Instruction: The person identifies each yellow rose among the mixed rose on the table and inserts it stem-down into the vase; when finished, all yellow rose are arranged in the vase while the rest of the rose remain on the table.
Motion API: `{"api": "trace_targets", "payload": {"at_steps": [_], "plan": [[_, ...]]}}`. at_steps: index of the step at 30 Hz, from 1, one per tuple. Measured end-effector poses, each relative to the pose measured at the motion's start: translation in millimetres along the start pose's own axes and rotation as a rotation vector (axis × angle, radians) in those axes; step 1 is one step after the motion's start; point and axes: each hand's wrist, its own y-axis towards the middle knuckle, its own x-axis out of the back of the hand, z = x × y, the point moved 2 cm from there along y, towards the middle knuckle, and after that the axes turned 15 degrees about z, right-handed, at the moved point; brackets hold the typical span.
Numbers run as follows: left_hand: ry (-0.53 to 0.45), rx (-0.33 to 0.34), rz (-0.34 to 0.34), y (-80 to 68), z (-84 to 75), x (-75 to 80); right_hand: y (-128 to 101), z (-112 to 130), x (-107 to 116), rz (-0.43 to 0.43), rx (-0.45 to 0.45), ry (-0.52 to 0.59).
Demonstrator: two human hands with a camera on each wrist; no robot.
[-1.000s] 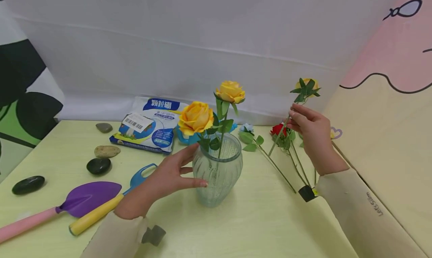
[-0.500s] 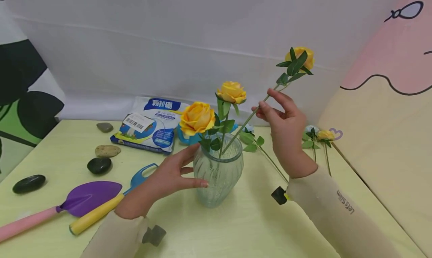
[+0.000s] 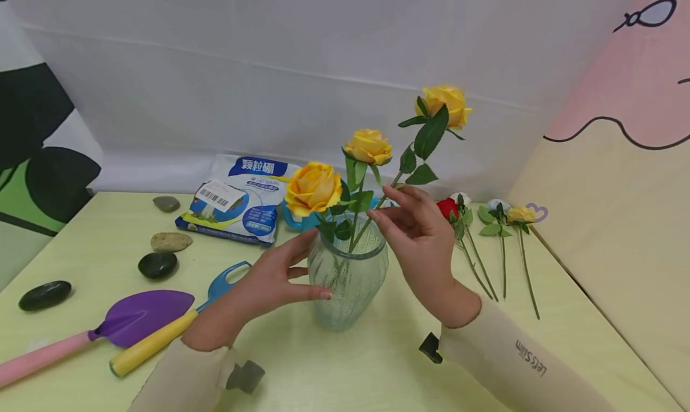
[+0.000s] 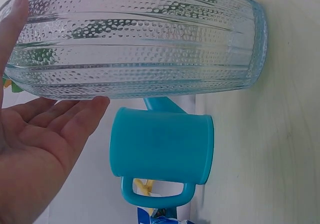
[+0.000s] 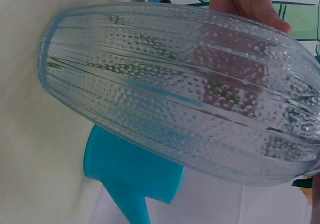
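Left hand (image 3: 264, 289): lower centre of my head view, forearm in a cream sleeve rising from the bottom edge, palm turned right, fingers straight and spread, thumb up.

Right hand (image 3: 417, 238): just right of centre, sleeved forearm entering from the lower right corner, wrist bent, thumb and fingertips (image 3: 384, 219) pinched together, grip closed on a thin stem.

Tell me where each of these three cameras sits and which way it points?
Head: worn on the head, looking forward and down at the glass vase on the table; both hands and sleeves show.
Left wrist: beside the vase, seen sideways, with the teal watering can behind; the left hand shows.
Right wrist: close on the vase's other side; only the left hand's fingertips show.
All three share the vase; both wrist views share the watering can.
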Motion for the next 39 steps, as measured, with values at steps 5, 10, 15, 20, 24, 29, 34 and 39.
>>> {"api": "trace_targets", "payload": {"at_steps": [5, 10, 15, 20, 24, 29, 34, 39], "plan": [[-0.006, 0.010, 0.006, -0.8, -0.9, -0.2, -5.3, -8.5, -2.7, 0.034, -0.007, 0.000], [-0.006, 0.017, 0.004, -0.9, -1.8, 0.3, -8.8, -12.6, -2.0, 0.078, -0.090, -0.101], [0.005, 0.024, -0.001, -1.8, -2.4, 0.8, -8.4, -13.1, -2.4, 0.169, -0.159, -0.075], [0.003, 0.053, -0.002, -1.8, -2.5, 1.2, -8.0, -12.8, 0.1, 0.248, -0.258, 0.064], [0.004, 0.057, 0.002, -1.4, -2.4, 0.9, -12.6, -12.0, 6.8, 0.308, -0.371, 0.160], [0.011, 0.047, 0.002, -0.8, -2.1, 0.9, -16.9, -9.9, 18.7, 0.327, -0.425, 0.204], [0.020, 0.034, -0.001, -2.2, -2.1, 0.9, -15.3, -7.3, 29.7, 0.337, -0.400, 0.232], [0.029, 0.004, 0.001, -4.3, -2.4, 0.8, -13.1, -9.1, 48.0, 0.326, -0.334, 0.274]]}}
